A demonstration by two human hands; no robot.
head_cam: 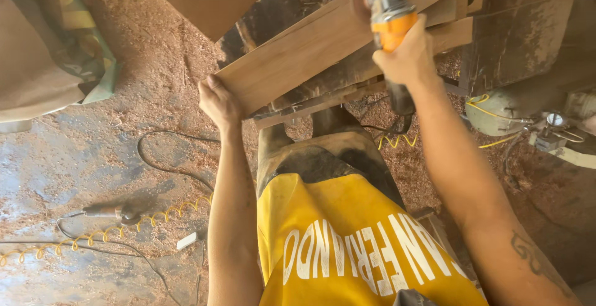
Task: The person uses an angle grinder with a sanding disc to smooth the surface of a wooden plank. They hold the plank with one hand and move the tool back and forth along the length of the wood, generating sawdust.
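Sanding looks underway, not finished: right hand (pixel 406 54) clenches the orange angle grinder (pixel 390 14) at one o'clock, left hand (pixel 218 102) clamps the wooden board's (pixel 298 58) nine-o'clock end.

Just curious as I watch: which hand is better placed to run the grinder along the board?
The right hand, probably: it already grips the orange grinder, whose disc sits at the wooden board. The left hand is busy holding the board's near end.

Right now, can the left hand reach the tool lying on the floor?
Probably not. The left hand holds the board up at its end, and the tool lies far lower on the floor, left of the legs.
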